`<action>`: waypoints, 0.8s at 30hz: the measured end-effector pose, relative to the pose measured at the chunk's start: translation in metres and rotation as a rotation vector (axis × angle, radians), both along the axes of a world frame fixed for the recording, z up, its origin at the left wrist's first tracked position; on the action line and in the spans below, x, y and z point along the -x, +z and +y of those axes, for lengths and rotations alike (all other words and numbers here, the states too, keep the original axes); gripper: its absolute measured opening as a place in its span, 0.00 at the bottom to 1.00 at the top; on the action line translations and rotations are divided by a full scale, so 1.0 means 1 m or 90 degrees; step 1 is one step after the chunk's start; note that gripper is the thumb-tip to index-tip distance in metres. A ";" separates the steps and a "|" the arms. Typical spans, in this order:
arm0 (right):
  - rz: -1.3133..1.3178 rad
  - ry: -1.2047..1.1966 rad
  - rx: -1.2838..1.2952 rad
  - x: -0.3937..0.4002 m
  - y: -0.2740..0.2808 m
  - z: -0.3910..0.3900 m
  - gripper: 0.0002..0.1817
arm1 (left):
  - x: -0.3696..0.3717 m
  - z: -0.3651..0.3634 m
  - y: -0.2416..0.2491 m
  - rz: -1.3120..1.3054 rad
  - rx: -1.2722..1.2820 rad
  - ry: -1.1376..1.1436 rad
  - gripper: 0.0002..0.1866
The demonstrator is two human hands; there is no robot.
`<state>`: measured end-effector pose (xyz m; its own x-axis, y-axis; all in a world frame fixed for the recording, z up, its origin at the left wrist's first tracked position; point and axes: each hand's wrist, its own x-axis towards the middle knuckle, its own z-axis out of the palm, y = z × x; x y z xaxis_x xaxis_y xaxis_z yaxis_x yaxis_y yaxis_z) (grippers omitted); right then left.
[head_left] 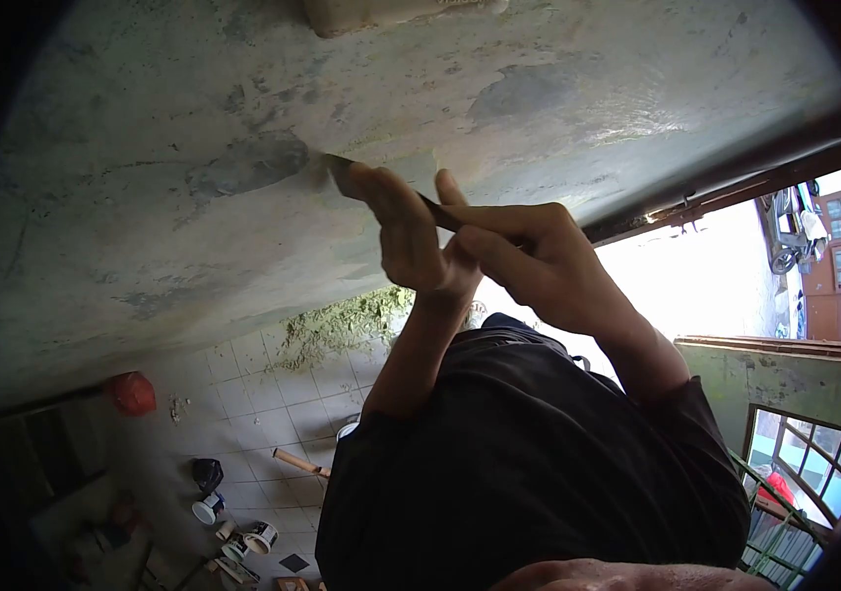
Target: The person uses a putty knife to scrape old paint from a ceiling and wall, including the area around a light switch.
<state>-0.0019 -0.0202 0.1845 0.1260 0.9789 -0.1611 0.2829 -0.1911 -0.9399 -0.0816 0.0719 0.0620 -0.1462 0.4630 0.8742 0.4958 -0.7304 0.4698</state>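
Note:
A scraper [340, 175] with a thin dark blade is held against a blotchy, worn wall [243, 227]. My right hand [544, 258] is closed round its handle end. My left hand [406, 231] is closed at the blade, fingers pressed together along it. The hands meet at the handle, which their fingers partly hide. Near the blade tip, the wall has a darker grey patch [263, 163], with pale and greenish coating around it.
Greenish flakes [342, 325] lie on the tiled floor [273, 394] below the wall. A red bag [132, 393], a wooden handle [300, 463] and several tubs [261, 537] are on the left. A fixture [381, 12] juts from the wall. A window [805, 458] is at right.

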 end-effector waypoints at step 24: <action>0.083 -0.072 0.051 -0.005 0.009 -0.023 0.22 | -0.003 -0.009 0.005 0.019 -0.016 -0.150 0.30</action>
